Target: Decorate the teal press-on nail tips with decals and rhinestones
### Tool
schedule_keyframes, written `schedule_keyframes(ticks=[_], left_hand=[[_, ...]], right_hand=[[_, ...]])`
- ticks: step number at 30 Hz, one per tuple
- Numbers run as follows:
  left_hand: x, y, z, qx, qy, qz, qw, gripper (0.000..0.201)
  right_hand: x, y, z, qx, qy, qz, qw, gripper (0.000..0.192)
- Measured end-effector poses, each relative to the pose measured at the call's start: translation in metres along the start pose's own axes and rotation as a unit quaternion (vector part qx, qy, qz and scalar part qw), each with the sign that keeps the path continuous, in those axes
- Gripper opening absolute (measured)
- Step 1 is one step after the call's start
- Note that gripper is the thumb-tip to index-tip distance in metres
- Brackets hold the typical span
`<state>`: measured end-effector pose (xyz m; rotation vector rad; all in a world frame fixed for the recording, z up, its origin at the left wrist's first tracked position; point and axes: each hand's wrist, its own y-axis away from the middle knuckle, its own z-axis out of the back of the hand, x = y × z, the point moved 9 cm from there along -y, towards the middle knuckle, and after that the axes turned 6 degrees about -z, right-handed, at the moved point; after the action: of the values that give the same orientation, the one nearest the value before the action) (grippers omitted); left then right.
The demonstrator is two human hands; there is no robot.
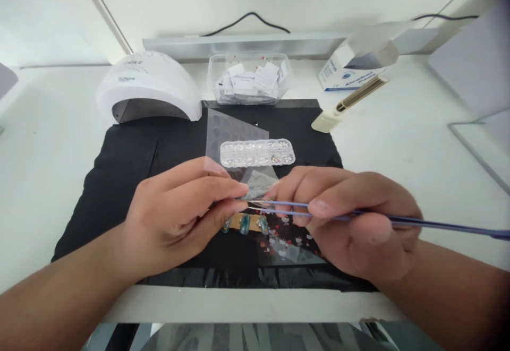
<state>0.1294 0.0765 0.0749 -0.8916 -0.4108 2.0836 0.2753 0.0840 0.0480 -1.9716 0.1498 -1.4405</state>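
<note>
My right hand (354, 218) grips a pair of blue-purple tweezers (295, 208), its thin points toward the left. My left hand (179, 218) pinches thumb and forefinger together at those points; whatever lies between the fingertips is too small to make out. Just below, green press-on nails (244, 224) with shiny decorations rest on a tan strip (253, 222). A clear sticker sheet (292, 253) with small red and white figures lies below my right hand. Beyond the hands sits a clear compartment case (257, 153) of tiny gems, over a transparent sheet (223, 128) with round marks.
A black mat (123, 154) covers the middle of the white table (402, 154). At the back stand a white nail lamp (151, 83), a clear tub (215, 75) of small packets, and an open white box (334, 69). A cream-and-gold brush (350, 101) lies at the mat's right edge.
</note>
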Motion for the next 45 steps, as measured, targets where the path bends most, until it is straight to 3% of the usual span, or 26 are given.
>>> schedule_keyframes(ticks=[19,30,45], left_hand=[[0.0075,0.0015,0.0,-0.009,0.034,0.003,0.999,0.014],[0.0107,-0.0001,-0.0008,0.003,0.001,0.008,1.0,0.012],[0.0025,-0.0009,0.0013,-0.021,0.016,-0.017,1.0,0.016]], right_hand=[[0.0008,0.0009,0.0034,-0.042,0.022,0.06,0.997,0.025],[-0.0006,-0.0039,0.0031,-0.056,0.024,0.058,0.996,0.024],[0.0026,-0.0037,-0.0004,-0.008,0.007,0.052,0.999,0.026]])
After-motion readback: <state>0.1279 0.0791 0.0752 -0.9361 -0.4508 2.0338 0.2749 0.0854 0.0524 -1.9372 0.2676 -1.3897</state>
